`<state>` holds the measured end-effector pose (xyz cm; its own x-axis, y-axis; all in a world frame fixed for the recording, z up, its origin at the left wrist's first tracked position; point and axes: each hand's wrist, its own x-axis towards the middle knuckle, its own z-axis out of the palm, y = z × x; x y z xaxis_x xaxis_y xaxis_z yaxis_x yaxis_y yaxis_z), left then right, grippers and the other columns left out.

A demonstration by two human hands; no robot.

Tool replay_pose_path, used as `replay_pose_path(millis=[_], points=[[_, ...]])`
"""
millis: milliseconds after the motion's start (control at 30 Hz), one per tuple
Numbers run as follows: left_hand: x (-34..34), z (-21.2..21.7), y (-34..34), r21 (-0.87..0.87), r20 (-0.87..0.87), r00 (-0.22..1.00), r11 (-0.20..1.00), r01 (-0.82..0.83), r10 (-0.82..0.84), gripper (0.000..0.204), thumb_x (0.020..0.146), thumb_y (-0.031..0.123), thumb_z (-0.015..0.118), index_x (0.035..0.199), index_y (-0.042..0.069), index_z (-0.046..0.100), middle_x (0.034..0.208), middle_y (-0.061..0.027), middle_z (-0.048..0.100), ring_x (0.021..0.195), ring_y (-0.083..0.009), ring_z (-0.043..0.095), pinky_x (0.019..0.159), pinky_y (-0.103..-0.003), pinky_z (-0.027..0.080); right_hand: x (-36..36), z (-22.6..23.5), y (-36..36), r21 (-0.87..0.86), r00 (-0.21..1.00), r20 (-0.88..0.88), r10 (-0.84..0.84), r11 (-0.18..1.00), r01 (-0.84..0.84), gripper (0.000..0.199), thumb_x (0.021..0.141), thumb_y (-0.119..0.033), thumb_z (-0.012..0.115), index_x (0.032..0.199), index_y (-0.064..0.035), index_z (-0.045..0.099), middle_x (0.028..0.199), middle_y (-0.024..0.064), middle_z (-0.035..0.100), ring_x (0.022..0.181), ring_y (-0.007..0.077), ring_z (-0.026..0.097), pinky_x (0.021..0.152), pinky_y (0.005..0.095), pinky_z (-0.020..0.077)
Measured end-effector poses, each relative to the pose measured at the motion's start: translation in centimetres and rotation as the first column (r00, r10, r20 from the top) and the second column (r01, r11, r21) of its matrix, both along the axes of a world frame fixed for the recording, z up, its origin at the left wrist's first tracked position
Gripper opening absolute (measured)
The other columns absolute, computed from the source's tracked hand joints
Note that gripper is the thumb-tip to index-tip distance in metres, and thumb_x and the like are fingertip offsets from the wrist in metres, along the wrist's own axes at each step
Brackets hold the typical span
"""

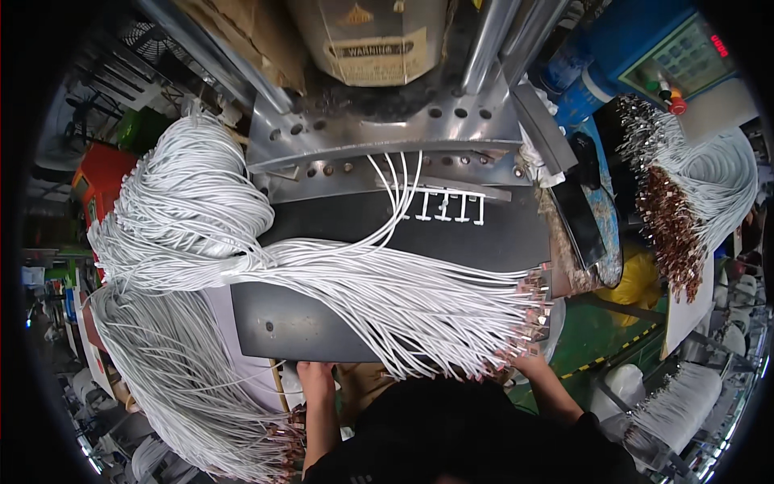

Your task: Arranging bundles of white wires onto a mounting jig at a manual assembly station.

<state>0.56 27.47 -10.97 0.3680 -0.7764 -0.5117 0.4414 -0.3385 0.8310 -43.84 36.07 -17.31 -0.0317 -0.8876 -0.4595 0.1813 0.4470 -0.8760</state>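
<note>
While both forearms come up from the bottom edge, the biggest thing in view is the machine (379,121), a grey metal press w/ holed plates and shiny posts, filling the top centre. Below it sits the dark work plate (322,323), wide and flat, running left-right.

Across that plate lies the wire bundle (379,290): many thin white wires, long axis roughly left to right, fanning out toward the right, where their copper-coloured terminals (532,310) point right and slightly down. The bundle's left end loops into a big coil hanging off the plate's left side. A few wires curve up from the plate to a row of small white pieces (451,207) just under the press.

At far right a second wire bundle (685,210) hangs over a stand, terminals down, well apart from both hands.

Left hand (314,373): forearm near vertical, hand at the plate's front edge, touching it; fingers tucked under the wires, so can't tell grip or how open.

Right hand (524,363): forearm angled up-left, hand right at the lower terminal ends of the bundle, fingers among them; seems partly closed on a few wires, but mostly hidden, can't tell for sure.
</note>
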Motion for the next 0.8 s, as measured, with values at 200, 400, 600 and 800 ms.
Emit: replay_pose_path(millis=[200, 400, 600, 800], points=[[-0.5, -0.1, 0.1, -0.002, -0.009, 1.0, 1.0, -0.028, 0.028, 0.018, 0.101, 0.02, 0.06, 0.093, 0.004, 0.064, 0.09, -0.005, 0.068, 0.08, -0.0138, 0.065, 0.069, -0.031, 0.053, 0.1, 0.3, -1.6, -0.037, 0.955, -0.255, 0.154, 0.985, -0.169, 0.06, 0.081, -0.013, 0.079, 0.136, -0.0055, 0.054, 0.126, 0.0118, 0.058, 0.121, 0.023, 0.054, 0.1, 0.0418, 0.0491], [-2.7, -0.9, 0.3, 0.002, 0.203, 0.979, 1.0, 0.0, -0.001, 0.036, 0.107, 0.029, 0.047, 0.089, 0.001, 0.062, 0.083, -0.0075, 0.068, 0.073, -0.0158, 0.063, 0.064, -0.028, 0.047, -0.8, 4.6, -5.5, 0.202, 0.791, -0.447, 0.418, 0.909, -0.365, 0.057, 0.084, -0.013, 0.078, 0.136, -0.0061, 0.057, 0.129, 0.013, 0.061, 0.114, 0.0196, 0.059, 0.092, 0.0368, 0.0534], [-4.9, 5.6, 0.9, -0.2, 0.667, 0.74, 0.937, 0.286, -0.084, 0.037, 0.104, 0.021, 0.048, 0.078, 0.0, 0.063, 0.073, -0.0085, 0.065, 0.066, -0.0176, 0.058, 0.061, -0.029, 0.044, -9.2, 17.8, -12.1, 0.016, 0.92, -0.174, 0.351, 0.935, -0.354, 0.036, 0.102, -0.031, 0.055, 0.096, -0.0004, 0.073, 0.083, 0.007, 0.073, 0.074, 0.0131, 0.069, 0.062, 0.0262, 0.0529], [-12.5, 14.6, -9.3, -0.163, 0.984, 0.18, 0.375, 0.913, -0.011, 0.019, 0.091, 0.007, 0.058, 0.106, 0.001, 0.068, 0.108, -0.017, 0.066, 0.102, -0.0341, 0.061, 0.088, -0.04, 0.048, 3.7, 23.6, -21.1, -0.486, 0.567, -0.823, 0.015, 0.497, -0.719, 0.031, 0.092, -0.026, 0.067, 0.116, -0.0079, 0.073, 0.148, 0.0173, 0.047, 0.143, 0.0369, 0.036, 0.114, 0.0459, 0.033]])
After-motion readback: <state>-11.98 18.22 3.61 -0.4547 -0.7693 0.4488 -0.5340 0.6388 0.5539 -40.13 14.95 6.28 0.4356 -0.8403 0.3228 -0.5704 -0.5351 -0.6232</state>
